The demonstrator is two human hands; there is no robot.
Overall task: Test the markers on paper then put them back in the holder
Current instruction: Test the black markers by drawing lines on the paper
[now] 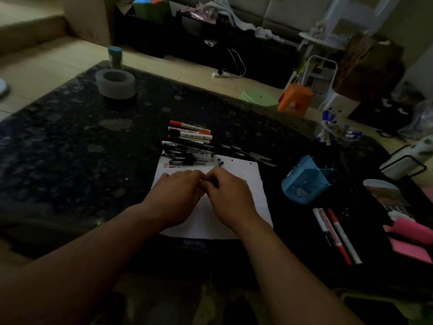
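Dim living room, with a dark speckled table in the foreground. A white sheet of paper lies at its centre, bearing short red and black test strokes in its far left corner. The left hand and right hand are together over the sheet, curled fingertips meeting. Something small and dark shows between them, but blur prevents telling what it is or whether either hand grips it. A row of markers and pens lies side by side along the paper's far edge. The blue holder lies tipped on its side to the right of the paper, apart from it. Three more markers lie nearer the viewer on the right, beside pink notes. A grey ring and a lidded jar stand at the far left corner.
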